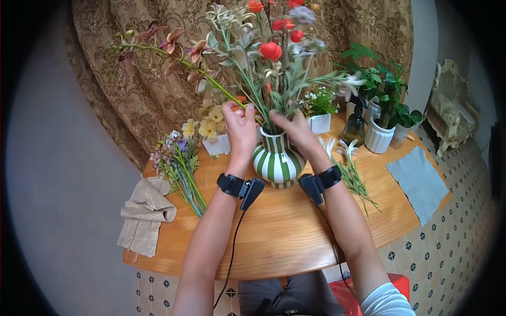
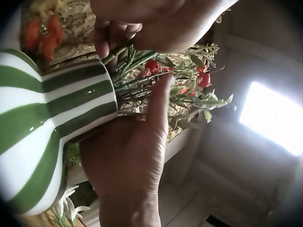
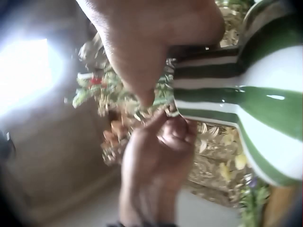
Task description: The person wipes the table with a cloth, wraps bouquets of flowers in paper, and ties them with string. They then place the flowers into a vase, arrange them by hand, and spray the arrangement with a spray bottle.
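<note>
A green-and-white striped vase (image 1: 278,160) stands upright on the table, filled with stems, red blooms (image 1: 270,51) and grey-green leaves. At the left of its mouth my left hand (image 1: 241,129) pinches a thick green stem (image 1: 213,81) bearing brownish-pink orchids (image 1: 173,41), which leans out to the upper left. My right hand (image 1: 299,136) is at the right side of the neck, its thumb extended across the stems above the rim; its other fingers are mostly hidden behind the vase. In the left wrist view, the stem (image 2: 113,55) runs from my fingers toward the vase rim (image 2: 113,90).
Loose flowers (image 1: 182,163) and a crumpled brown cloth (image 1: 145,213) lie at the left. White flowers (image 1: 350,163) lie right of the vase, with potted plants (image 1: 379,137), a dark bottle (image 1: 354,126) and a grey-blue cloth (image 1: 419,181) farther right. Yellow flowers (image 1: 210,126) stand behind.
</note>
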{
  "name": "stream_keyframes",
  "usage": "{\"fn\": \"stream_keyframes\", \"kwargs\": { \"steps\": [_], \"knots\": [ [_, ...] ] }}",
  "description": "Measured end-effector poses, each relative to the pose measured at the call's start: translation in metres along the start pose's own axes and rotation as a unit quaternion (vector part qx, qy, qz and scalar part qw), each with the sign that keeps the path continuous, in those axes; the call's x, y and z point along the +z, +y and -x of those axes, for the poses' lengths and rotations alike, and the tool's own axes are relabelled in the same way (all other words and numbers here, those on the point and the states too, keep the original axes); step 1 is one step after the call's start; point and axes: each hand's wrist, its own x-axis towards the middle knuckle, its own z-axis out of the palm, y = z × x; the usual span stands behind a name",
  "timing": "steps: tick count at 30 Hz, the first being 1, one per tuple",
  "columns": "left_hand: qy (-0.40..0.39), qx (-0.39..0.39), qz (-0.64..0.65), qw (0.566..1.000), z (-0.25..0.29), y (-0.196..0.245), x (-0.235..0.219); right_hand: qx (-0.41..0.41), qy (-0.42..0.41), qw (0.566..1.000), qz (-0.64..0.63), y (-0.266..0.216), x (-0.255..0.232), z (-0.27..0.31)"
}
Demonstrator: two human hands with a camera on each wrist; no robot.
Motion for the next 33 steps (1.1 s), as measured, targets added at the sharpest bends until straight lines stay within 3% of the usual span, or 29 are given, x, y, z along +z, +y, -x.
{"fn": "stream_keyframes", "kwargs": {
  "steps": [1, 3, 7, 10, 13, 14, 17, 19, 22, 23, 25, 26, 29, 30, 31, 33],
  "knots": [
    [-0.001, -0.001, -0.001, 1.000, 0.001, 0.005, 0.001, 0.053, -0.040, 0.977, -0.203, -0.008, -0.003, 0.001],
    [-0.010, -0.027, 0.025, 0.999, 0.002, 0.014, 0.004, 0.074, -0.069, 0.946, -0.308, -0.016, -0.011, -0.001],
    [-0.042, -0.053, 0.073, 0.995, -0.010, 0.004, -0.002, 0.094, 0.015, 0.967, -0.237, -0.004, -0.017, -0.011],
    [-0.086, -0.083, 0.099, 0.988, -0.013, 0.006, -0.005, 0.015, 0.140, 0.989, 0.033, 0.009, -0.017, -0.021],
    [-0.076, -0.080, 0.081, 0.991, -0.011, 0.004, -0.003, -0.046, 0.131, 0.984, 0.112, -0.001, -0.014, -0.012],
    [-0.086, -0.054, 0.079, 0.992, -0.012, -0.002, -0.002, -0.083, 0.146, 0.980, 0.108, 0.003, -0.011, -0.013],
    [-0.068, -0.021, 0.011, 0.997, -0.010, -0.004, -0.001, -0.037, 0.111, 0.993, 0.031, 0.006, -0.011, -0.012],
    [-0.048, -0.002, 0.030, 0.998, -0.004, 0.002, 0.006, -0.062, 0.110, 0.992, -0.008, 0.008, -0.001, -0.010],
    [0.009, 0.054, -0.128, 0.990, -0.006, -0.008, 0.011, 0.000, 0.211, 0.977, 0.032, 0.011, 0.010, -0.003],
    [-0.007, 0.025, -0.213, 0.977, -0.001, 0.008, 0.008, 0.040, 0.202, 0.978, 0.022, 0.017, 0.006, -0.005],
    [-0.046, 0.024, -0.165, 0.985, 0.001, -0.020, 0.003, 0.005, 0.188, 0.982, 0.009, 0.031, 0.001, -0.010],
    [-0.057, -0.020, -0.126, 0.990, 0.012, -0.015, -0.001, 0.000, 0.194, 0.981, -0.026, 0.037, 0.000, -0.012],
    [-0.068, 0.003, -0.195, 0.978, 0.035, -0.023, -0.055, -0.008, 0.199, 0.979, -0.040, 0.044, -0.004, -0.015],
    [-0.060, -0.041, -0.261, 0.963, 0.036, -0.031, -0.084, -0.005, 0.195, 0.980, -0.027, 0.051, -0.010, -0.017],
    [-0.049, -0.083, -0.324, 0.941, 0.036, -0.042, -0.117, -0.002, 0.197, 0.980, -0.030, 0.052, -0.010, -0.016],
    [-0.055, -0.031, -0.478, 0.876, 0.041, -0.057, -0.169, -0.016, 0.197, 0.980, -0.008, 0.050, -0.009, -0.018]
  ]
}}
